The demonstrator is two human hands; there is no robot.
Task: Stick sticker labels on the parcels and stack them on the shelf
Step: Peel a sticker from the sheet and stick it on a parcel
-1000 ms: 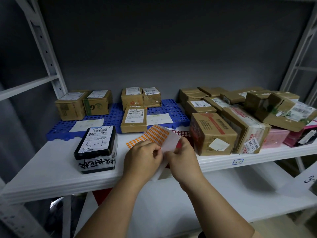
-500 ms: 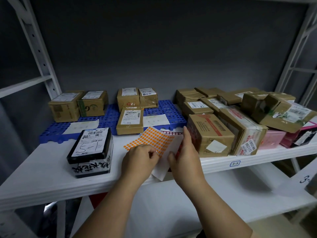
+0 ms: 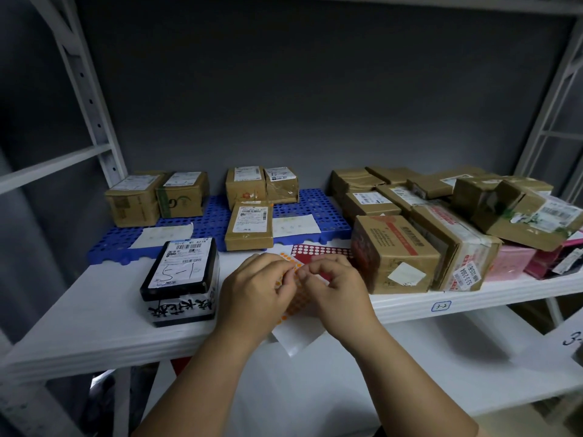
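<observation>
Item: label-peeling step, parcel shelf.

Left hand (image 3: pixel 255 288), lower centre of frame: fingers pinched onto the orange dot-sticker sheet (image 3: pixel 295 298), steadying it over the front edge of the white shelf (image 3: pixel 94 313).

Right hand (image 3: pixel 336 285), just right of it: thumb and forefinger drawn together at the sheet's upper edge, apparently picking at one dot; whether a sticker is already lifted cannot be told.

Sheet: mostly hidden by both hands; its blank white backing hangs past the shelf edge at lower centre.

Red dot-sticker sheet (image 3: pixel 321 250): flat on the shelf just above the hands.

Black parcel marked "5-1" (image 3: pixel 181 275): left of centre, just beside the left hand, apart from it.

Brown carton (image 3: pixel 394 252): right of centre, just beside the right hand. More cartons heaped behind it at right.

Blue perforated mat (image 3: pixel 312 209): mid-frame, carrying several small cartons.

Judgement: the peeling step is in hand. The next move calls for lifting one dot clean off the backing, then pressing it on a nearby parcel without creasing it.
</observation>
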